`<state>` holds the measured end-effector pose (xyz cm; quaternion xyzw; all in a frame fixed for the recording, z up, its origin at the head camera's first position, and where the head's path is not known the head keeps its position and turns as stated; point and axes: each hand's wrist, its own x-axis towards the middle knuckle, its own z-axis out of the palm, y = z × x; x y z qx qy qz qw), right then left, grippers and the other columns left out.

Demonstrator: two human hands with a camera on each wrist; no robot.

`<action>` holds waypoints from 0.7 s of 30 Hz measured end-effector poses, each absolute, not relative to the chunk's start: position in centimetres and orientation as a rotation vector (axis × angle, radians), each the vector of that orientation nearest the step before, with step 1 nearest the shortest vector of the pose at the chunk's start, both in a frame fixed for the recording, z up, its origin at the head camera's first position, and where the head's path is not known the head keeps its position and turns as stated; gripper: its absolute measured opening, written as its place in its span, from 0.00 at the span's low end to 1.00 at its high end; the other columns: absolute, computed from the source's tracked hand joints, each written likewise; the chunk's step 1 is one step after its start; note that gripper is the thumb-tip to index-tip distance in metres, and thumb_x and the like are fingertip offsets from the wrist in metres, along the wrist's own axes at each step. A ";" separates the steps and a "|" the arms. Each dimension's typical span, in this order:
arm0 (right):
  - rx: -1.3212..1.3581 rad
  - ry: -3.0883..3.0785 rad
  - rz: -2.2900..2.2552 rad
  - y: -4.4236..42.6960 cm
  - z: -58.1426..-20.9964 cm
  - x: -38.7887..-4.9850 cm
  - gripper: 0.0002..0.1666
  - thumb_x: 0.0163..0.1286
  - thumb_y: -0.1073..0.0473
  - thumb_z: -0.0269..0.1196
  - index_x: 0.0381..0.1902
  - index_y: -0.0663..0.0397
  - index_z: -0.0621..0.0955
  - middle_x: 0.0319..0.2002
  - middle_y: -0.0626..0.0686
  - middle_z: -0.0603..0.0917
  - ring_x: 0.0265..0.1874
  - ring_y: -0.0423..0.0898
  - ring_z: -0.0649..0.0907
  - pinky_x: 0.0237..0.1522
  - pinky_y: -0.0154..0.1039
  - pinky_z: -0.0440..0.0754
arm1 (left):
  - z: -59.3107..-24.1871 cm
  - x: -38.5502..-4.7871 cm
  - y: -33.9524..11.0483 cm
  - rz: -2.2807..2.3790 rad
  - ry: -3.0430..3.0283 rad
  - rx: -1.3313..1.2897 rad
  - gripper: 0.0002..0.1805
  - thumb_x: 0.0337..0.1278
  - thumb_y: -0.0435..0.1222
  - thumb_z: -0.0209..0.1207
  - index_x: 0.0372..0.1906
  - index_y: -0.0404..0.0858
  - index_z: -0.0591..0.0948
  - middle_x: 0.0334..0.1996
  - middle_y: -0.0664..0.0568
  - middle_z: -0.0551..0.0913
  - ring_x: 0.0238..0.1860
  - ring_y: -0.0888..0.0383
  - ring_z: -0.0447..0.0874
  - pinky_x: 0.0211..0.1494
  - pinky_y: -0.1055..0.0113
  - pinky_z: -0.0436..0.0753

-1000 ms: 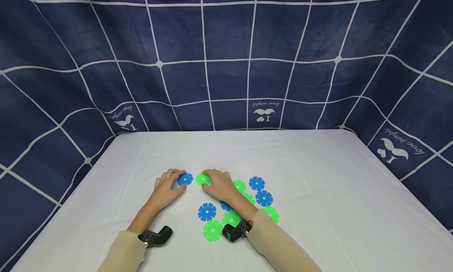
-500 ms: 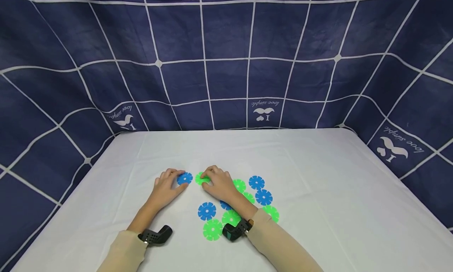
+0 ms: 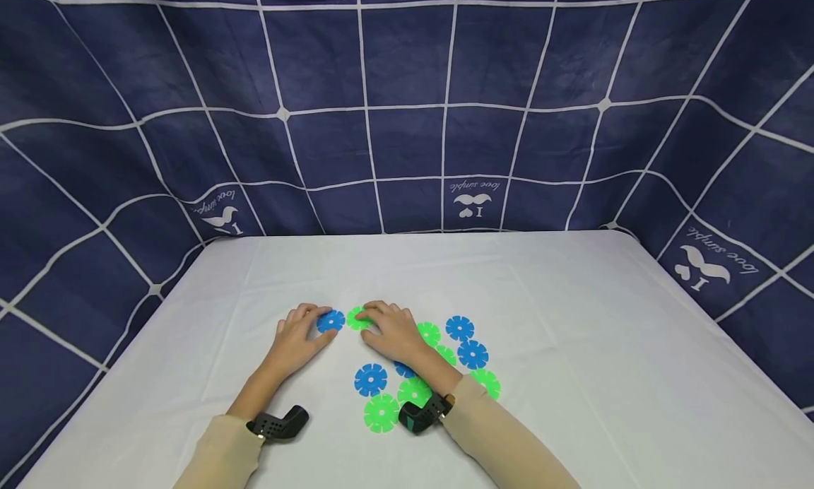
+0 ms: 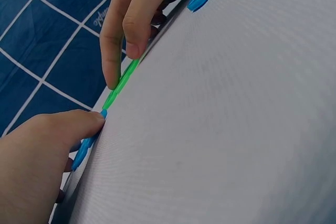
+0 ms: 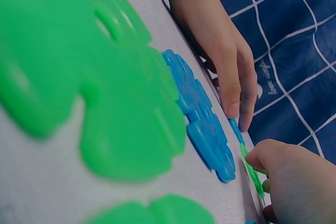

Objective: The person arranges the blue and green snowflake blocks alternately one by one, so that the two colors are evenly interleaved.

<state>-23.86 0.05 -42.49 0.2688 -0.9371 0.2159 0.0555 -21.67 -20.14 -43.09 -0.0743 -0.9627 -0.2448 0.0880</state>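
Observation:
Near the middle of the white tabletop, a blue notched disc (image 3: 331,321) lies flat between the thumb and index finger of my left hand (image 3: 295,343). Just right of it is a green disc (image 3: 357,319), pinched at its edges by my right hand (image 3: 396,335). In the left wrist view the green disc (image 4: 123,83) and the blue disc (image 4: 80,155) lie edge to edge, seen nearly side-on. The right wrist view shows my right thumb against the green disc (image 5: 254,176), with my left hand (image 5: 223,45) at the blue one beyond.
Several loose discs lie below and right of my right hand, among them a blue disc (image 3: 371,380), a green disc (image 3: 381,413) and another blue disc (image 3: 473,355). My right forearm partly covers some. A dark blue checked cloth (image 3: 407,143) stands behind the white tabletop (image 3: 572,298).
The green disc has shifted slightly left, closer to the blue one. My right index finger rose a little, then came down further left. My left hand has stayed in place.

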 end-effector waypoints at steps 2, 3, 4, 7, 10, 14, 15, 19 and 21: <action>0.824 -2.845 0.657 0.0 -42.5 -23.9 0.21 0.63 0.47 0.50 0.53 0.36 0.76 0.59 0.44 0.72 0.50 0.43 0.74 0.44 0.37 0.66 | -43.1 -21.7 -20.2 -0.721 -2.862 -0.220 0.29 0.53 0.49 0.57 0.58 0.38 0.72 0.54 0.40 0.70 0.57 0.43 0.64 0.53 0.48 0.59; 0.827 -2.847 0.656 0.0 -42.5 -23.9 0.21 0.63 0.47 0.50 0.54 0.36 0.76 0.60 0.44 0.72 0.50 0.43 0.74 0.44 0.37 0.65 | -43.1 -21.7 -20.2 -0.720 -2.861 -0.220 0.29 0.53 0.49 0.57 0.58 0.38 0.72 0.54 0.40 0.70 0.57 0.43 0.64 0.53 0.48 0.59; 0.829 -2.855 0.652 0.0 -42.5 -23.9 0.21 0.63 0.46 0.50 0.54 0.35 0.76 0.60 0.44 0.72 0.50 0.43 0.74 0.44 0.37 0.65 | -43.1 -21.7 -20.2 -0.721 -2.862 -0.221 0.29 0.52 0.49 0.57 0.58 0.38 0.72 0.54 0.40 0.70 0.57 0.43 0.64 0.53 0.49 0.59; 0.835 -2.855 0.655 0.0 -42.5 -23.8 0.21 0.63 0.46 0.51 0.54 0.35 0.76 0.60 0.44 0.72 0.49 0.43 0.74 0.43 0.37 0.65 | -43.2 -21.7 -20.2 -0.722 -2.866 -0.226 0.29 0.52 0.49 0.57 0.58 0.38 0.72 0.54 0.40 0.70 0.57 0.43 0.64 0.52 0.49 0.59; 0.846 -2.848 0.664 0.0 -42.4 -23.7 0.21 0.63 0.47 0.51 0.53 0.36 0.76 0.59 0.44 0.73 0.49 0.43 0.75 0.43 0.37 0.65 | -43.1 -21.6 -20.2 -0.736 -2.862 -0.219 0.29 0.52 0.48 0.58 0.57 0.38 0.72 0.53 0.40 0.70 0.56 0.43 0.65 0.52 0.49 0.59; 0.843 -2.845 0.681 -0.1 -42.4 -23.8 0.20 0.64 0.47 0.50 0.53 0.36 0.76 0.59 0.44 0.73 0.49 0.43 0.74 0.44 0.37 0.65 | -43.0 -21.6 -20.2 -0.754 -2.857 -0.204 0.29 0.51 0.47 0.58 0.57 0.38 0.72 0.53 0.40 0.70 0.56 0.43 0.64 0.52 0.48 0.58; 0.837 -2.849 0.682 0.0 -42.4 -23.8 0.20 0.63 0.47 0.50 0.53 0.36 0.77 0.60 0.44 0.72 0.50 0.43 0.74 0.44 0.37 0.65 | -42.9 -21.6 -20.1 -0.756 -2.859 -0.204 0.29 0.51 0.47 0.58 0.57 0.38 0.72 0.53 0.40 0.70 0.57 0.43 0.64 0.53 0.48 0.58; 0.821 -2.854 0.678 0.0 -42.5 -24.0 0.20 0.64 0.47 0.50 0.53 0.35 0.77 0.60 0.44 0.72 0.52 0.44 0.74 0.45 0.38 0.66 | -42.8 -21.6 -19.9 -0.756 -2.864 -0.195 0.29 0.51 0.47 0.58 0.57 0.37 0.72 0.53 0.40 0.70 0.56 0.43 0.64 0.52 0.49 0.58; 0.821 -2.855 0.676 0.0 -42.5 -24.1 0.20 0.64 0.46 0.50 0.52 0.35 0.77 0.60 0.45 0.72 0.53 0.44 0.74 0.45 0.39 0.66 | -42.8 -21.6 -19.9 -0.757 -2.865 -0.191 0.29 0.51 0.47 0.58 0.57 0.37 0.72 0.53 0.39 0.70 0.56 0.43 0.64 0.52 0.49 0.59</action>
